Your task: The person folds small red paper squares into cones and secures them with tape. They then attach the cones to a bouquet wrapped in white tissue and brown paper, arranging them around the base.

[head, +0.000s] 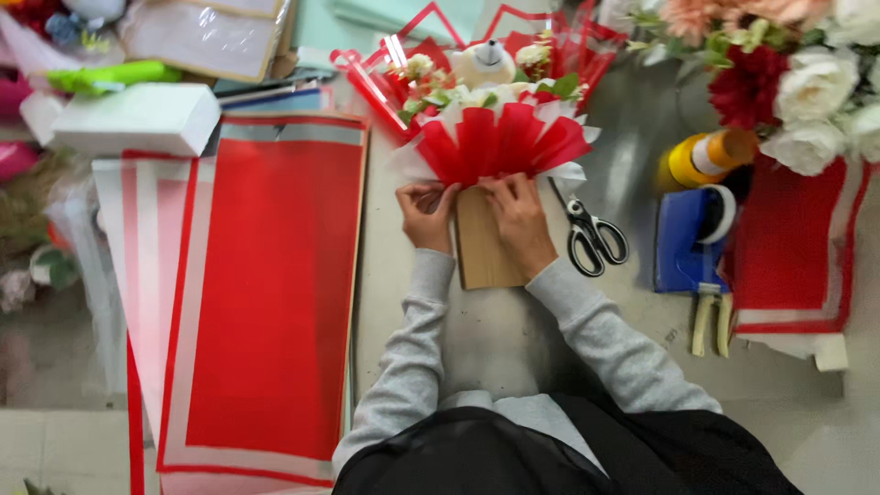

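Note:
A bouquet lies on the grey table, with a small white bear [485, 62] and little flowers at its top. Pleated red paper [500, 142] over white tissue fans out below them. A tan cardboard handle [481, 249] sticks out toward me. My left hand [428, 215] pinches the red paper's lower edge at the left of the handle. My right hand [518, 218] presses the paper against the handle's right side. Both wrists wear grey sleeves.
Black-handled scissors [591, 235] lie just right of my right hand. A blue tape dispenser [689, 240] and yellow ribbon rolls [704, 156] stand further right, under artificial flowers [797, 87]. Stacked red wrapping sheets [266, 293] cover the table's left. A white box [137, 119] sits at back left.

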